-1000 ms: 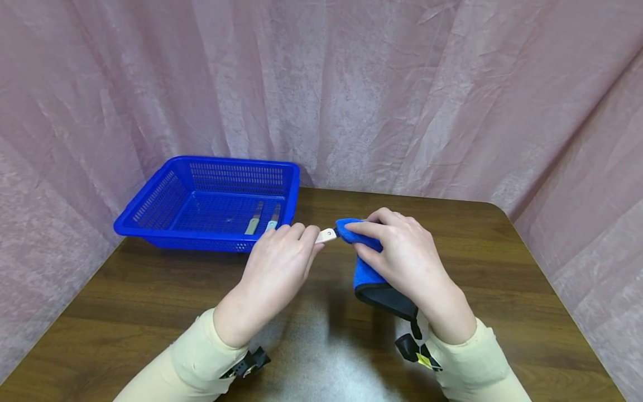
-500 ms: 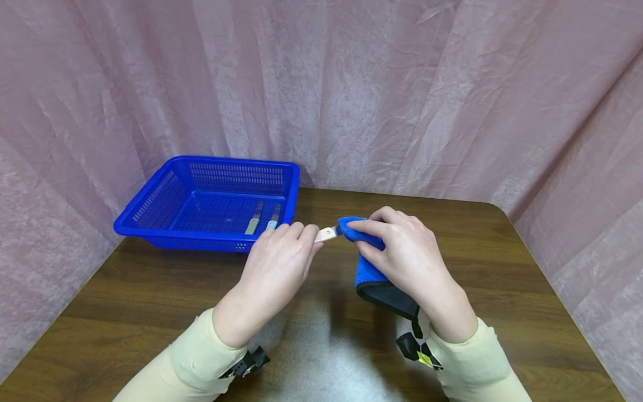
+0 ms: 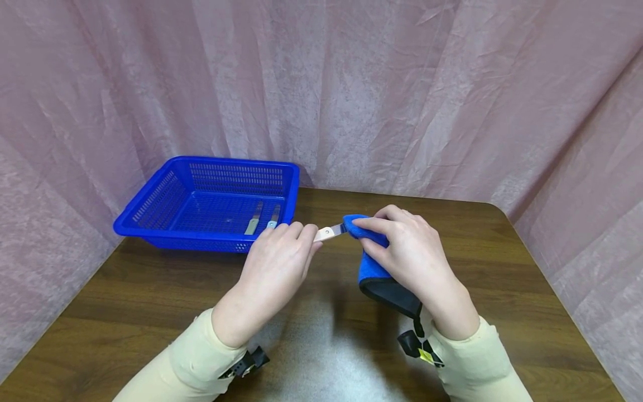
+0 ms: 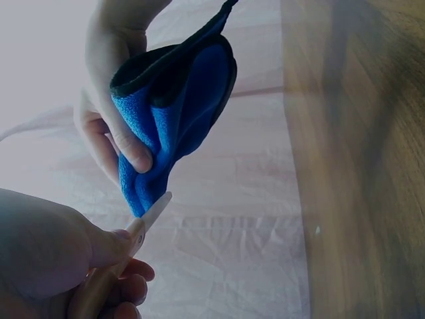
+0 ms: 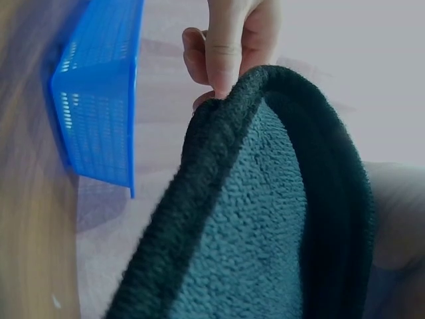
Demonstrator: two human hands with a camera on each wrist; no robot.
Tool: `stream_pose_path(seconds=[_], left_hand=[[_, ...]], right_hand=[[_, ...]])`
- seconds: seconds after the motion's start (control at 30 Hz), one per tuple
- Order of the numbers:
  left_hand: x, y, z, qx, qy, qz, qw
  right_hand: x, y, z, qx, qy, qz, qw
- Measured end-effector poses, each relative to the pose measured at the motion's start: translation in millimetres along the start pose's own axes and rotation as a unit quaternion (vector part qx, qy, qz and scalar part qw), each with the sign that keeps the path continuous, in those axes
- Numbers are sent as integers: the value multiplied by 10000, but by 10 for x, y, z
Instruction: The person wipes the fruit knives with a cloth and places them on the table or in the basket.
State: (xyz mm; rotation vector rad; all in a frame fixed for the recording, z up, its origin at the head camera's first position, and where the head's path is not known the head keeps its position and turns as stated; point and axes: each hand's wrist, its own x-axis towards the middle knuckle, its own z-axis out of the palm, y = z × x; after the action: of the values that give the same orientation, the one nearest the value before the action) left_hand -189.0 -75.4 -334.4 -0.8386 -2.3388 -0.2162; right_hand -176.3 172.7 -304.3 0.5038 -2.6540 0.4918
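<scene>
My left hand (image 3: 278, 265) grips the cream handle of a small knife (image 3: 326, 233), which points right over the table. The fingers of my right hand (image 3: 412, 251) pinch a folded blue cloth (image 3: 373, 267) with dark edging round the blade. A short stretch of metal shows between handle and cloth; in the head view the cloth covers the tip. From the left wrist, the thumb lies along the knife (image 4: 137, 232) and the cloth (image 4: 179, 106) hangs in folds from the other hand. Its dark rim fills much of the right wrist view, hiding the knife there.
A blue plastic basket (image 3: 206, 237) with slotted walls stands at the back left of the brown wooden table (image 3: 482, 257). Inside it lie a green-handled knife (image 3: 253, 225) and a light-blue-handled knife (image 3: 272, 224). Behind the table hangs a pink curtain (image 3: 351, 100).
My right hand and the cloth have slid a little to the right and away along the blade, baring more metal by the handle. The left hand has stayed almost still.
</scene>
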Motion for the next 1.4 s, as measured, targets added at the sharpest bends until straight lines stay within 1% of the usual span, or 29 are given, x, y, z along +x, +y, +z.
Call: stream_pose_path(seconds=[0.27,0.67,1.03,1.4], left_hand=[[-4,0,-9,1,-60,-19,10000],[-14,-7,-4,23,97,-10,9999],[-4,-21,-22,-57,39,-42,10000],[0,-30,-30,-77,81,-58,9999]], right_hand=[[3,30,0,1,-25,95,10000],[9,91,-15,-6,-44,244,9997],[17,140,-52,8,-111,416,9991],[12,195,-83,3,-205,597,9980]])
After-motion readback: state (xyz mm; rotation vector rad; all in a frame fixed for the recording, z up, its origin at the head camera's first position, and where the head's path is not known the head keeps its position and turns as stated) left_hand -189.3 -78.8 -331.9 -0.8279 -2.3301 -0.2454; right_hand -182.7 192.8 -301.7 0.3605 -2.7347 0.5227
